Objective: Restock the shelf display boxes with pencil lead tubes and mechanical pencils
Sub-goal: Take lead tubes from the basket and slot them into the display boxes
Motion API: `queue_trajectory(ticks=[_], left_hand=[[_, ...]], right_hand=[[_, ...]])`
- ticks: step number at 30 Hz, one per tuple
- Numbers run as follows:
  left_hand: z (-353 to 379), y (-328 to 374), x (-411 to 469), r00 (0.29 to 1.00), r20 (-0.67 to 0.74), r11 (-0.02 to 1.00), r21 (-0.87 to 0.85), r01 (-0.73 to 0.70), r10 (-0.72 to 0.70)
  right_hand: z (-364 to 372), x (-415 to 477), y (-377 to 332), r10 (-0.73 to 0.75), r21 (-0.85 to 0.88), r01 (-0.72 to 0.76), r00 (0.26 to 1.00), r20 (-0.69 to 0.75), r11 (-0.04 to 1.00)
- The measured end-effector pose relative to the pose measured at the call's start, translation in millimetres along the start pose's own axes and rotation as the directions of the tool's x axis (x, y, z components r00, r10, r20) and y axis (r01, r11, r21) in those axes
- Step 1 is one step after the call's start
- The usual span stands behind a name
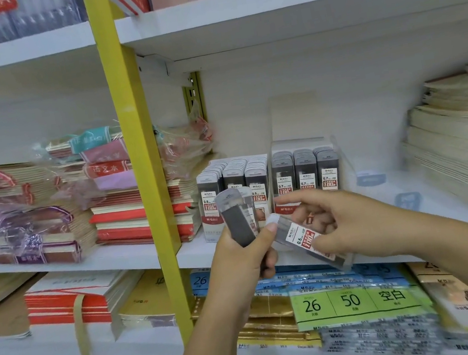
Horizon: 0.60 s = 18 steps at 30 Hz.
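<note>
Head view is showing your left hand curling round upright grey plastic lead tubes, forearm slanting up from below. Your right hand is pinching one tilted, white-labelled grey tube just before the white cardboard display boxes.

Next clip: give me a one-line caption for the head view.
The left hand grips upright lead tubes, right hand pinches a tilted 0.5 tube, before two stocked display boxes on the shelf.
</note>
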<state>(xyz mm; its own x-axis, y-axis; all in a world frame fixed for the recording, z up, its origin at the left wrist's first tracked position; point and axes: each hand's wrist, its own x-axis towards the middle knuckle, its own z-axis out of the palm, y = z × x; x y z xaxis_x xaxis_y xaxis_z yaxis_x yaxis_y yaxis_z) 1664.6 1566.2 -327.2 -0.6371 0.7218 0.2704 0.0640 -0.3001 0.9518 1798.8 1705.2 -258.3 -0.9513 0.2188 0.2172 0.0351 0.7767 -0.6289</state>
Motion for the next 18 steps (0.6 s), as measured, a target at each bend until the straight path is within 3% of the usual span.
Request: queue_trajectory(ticks=[3, 5, 7, 9, 12, 15, 18], left_hand=[[-6, 4, -3, 0.999, -0.035, 0.999, 0.018, 0.029, -0.028], [-17, 6, -5, 0.991, -0.099, 0.996, -0.012, 0.091, -0.092], [-29, 7, -8, 0.981, -0.152, 0.993, -0.021, 0.117, -0.118], [-39, 8, -10, 0.976, -0.199, 0.996, -0.019, 0.082, -0.084], [-49, 10, -13, 0.970, -0.242, 0.999, -0.048, 0.000, -0.012], [-59, 11, -15, 0.965, -0.262, 0.996, -0.075, -0.037, 0.016], [-68, 14, -18, 0.963, -0.270, 0.994, -0.098, -0.043, 0.015]], right_hand=[[5, 4, -5, -0.027, 0.065, 0.026, 1.000, 0.010, 0.998], [6, 13, -12, -0.063, 0.200, 0.092, 0.987, -0.146, 0.976], [6, 25, -22, -0.096, 0.254, 0.196, 0.929, -0.358, 0.947], [6, 37, -32, -0.202, 0.123, 0.306, 0.831, -0.519, 0.944], [11, 57, -46, -0.356, -0.163, 0.322, 0.743, -0.567, 0.933], [18, 72, -51, -0.427, -0.309, 0.305, 0.754, -0.500, 0.901], [24, 84, -51, -0.393, -0.364, 0.236, 0.798, -0.456, 0.901]])
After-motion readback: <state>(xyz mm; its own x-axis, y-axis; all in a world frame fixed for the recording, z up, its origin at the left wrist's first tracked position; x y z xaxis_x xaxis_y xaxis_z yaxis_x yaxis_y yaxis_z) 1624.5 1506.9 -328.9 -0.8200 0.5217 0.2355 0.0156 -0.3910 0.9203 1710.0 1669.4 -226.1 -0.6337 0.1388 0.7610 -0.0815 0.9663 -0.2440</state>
